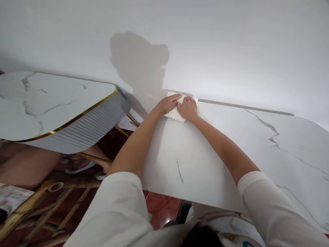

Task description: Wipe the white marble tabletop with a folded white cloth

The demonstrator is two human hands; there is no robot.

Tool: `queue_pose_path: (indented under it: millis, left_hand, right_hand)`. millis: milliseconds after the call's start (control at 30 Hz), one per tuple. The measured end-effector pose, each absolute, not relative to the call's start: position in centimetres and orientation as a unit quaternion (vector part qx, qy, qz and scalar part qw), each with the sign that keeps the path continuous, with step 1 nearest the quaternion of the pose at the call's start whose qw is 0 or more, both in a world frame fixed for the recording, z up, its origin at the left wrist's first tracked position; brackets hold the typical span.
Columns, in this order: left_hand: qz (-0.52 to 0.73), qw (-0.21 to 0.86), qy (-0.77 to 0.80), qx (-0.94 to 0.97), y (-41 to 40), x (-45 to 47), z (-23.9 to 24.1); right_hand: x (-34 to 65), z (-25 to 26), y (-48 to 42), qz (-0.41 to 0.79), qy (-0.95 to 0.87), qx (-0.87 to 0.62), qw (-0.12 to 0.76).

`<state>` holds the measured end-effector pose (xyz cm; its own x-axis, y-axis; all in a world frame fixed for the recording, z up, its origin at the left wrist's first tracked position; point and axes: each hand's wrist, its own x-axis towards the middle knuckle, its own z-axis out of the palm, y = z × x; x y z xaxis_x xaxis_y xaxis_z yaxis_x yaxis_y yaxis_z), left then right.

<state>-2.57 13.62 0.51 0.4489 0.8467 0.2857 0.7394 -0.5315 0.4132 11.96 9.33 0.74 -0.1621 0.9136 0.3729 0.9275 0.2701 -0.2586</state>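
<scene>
In the head view, one white cloth [177, 116] lies on the far edge of a white, grey-veined tabletop [205, 164], close to the wall [231, 51]. Both of the person's bare hands press on it. The left hand [169, 104] rests on the cloth's left part, its grip spread, with fingers fairly straight. The right hand [189, 108] rests on its right part, fingers bent; whether that grip pinches the fabric, one cannot tell.

To the right of the cloth, a narrow grey strip [244, 105] runs between tabletop and wall, and the surface offers a long bare stretch towards a rounded corner. Nearer the person than the cloth, more bare surface reaches the front edge, with red floor [164, 207] below.

Two such tabletops show: the second [64, 99] stands left of the cloth, apart from the first, with gold trim [52, 132] and a ribbed grey side [84, 133]. Below and left of the cloth are another person's bare legs [33, 164] and a wooden frame [25, 209]. A blue mark [247, 244] on clothing, nearer than the cloth, is cut off and unreadable.
</scene>
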Motion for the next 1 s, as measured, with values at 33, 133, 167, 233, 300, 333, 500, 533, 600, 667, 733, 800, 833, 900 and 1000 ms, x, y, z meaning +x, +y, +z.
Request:
queue_pose_path:
  millis: [33, 133, 167, 233, 300, 333, 500, 533, 600, 667, 733, 800, 833, 900, 1000]
  left_hand:
    - [0.231, 0.117, 0.482, 0.837, 14.2, -2.3, 0.6]
    - [0.222, 0.112, 0.496, 0.832, 15.5, -1.8, 0.9]
    - [0.217, 0.109, 0.496, 0.834, 15.8, -1.6, 1.1]
    - [0.209, 0.103, 0.493, 0.838, 16.0, -1.3, 1.4]
    - [0.204, 0.1, 0.488, 0.843, 15.9, -1.3, 1.6]
    - [0.201, 0.098, 0.486, 0.845, 15.7, -1.3, 1.6]
    - [0.179, 0.075, 0.444, 0.875, 14.1, -2.4, 1.1]
    - [0.174, 0.069, 0.433, 0.882, 13.5, -2.8, 0.9]
    - [0.169, 0.059, 0.417, 0.891, 11.9, -4.0, 0.6]
    - [0.171, 0.055, 0.408, 0.895, 10.0, -5.3, 0.2]
    - [0.174, 0.054, 0.401, 0.898, 7.7, -6.7, -0.2]
    - [0.176, 0.052, 0.405, 0.896, 5.2, -7.9, -0.5]
    - [0.176, 0.053, 0.41, 0.893, 3.9, -8.4, -0.6]
    - [0.175, 0.057, 0.419, 0.889, 1.3, -9.3, -0.7]
    - [0.175, 0.061, 0.42, 0.888, -2.5, -10.0, -0.6]
  right_hand:
    - [12.1, 0.9, 9.9, -0.016, -0.764, -0.604, 0.228]
    - [12.6, 1.4, 11.3, -0.009, -0.764, -0.609, 0.215]
    - [12.7, 1.5, 11.6, -0.006, -0.763, -0.612, 0.21]
    - [12.8, 1.8, 11.9, -0.002, -0.762, -0.617, 0.199]
    - [12.8, 1.9, 11.8, -0.005, -0.763, -0.617, 0.192]
    - [12.8, 1.9, 11.6, -0.009, -0.764, -0.617, 0.19]
    - [11.7, 1.5, 8.8, -0.016, -0.752, -0.63, 0.19]
    - [11.3, 1.5, 7.9, -0.015, -0.752, -0.63, 0.193]
    - [10.4, 1.4, 6.0, -0.017, -0.759, -0.618, 0.205]
    - [9.4, 1.3, 3.9, -0.019, -0.775, -0.594, 0.216]
    - [8.5, 1.3, 1.7, -0.015, -0.791, -0.573, 0.214]
    - [7.7, 1.3, -0.6, -0.012, -0.8, -0.563, 0.208]
    - [7.3, 1.3, -1.7, -0.011, -0.802, -0.561, 0.206]
    - [6.7, 1.4, -4.1, -0.012, -0.807, -0.554, 0.202]
    - [6.1, 1.8, -7.6, -0.009, -0.818, -0.546, 0.18]
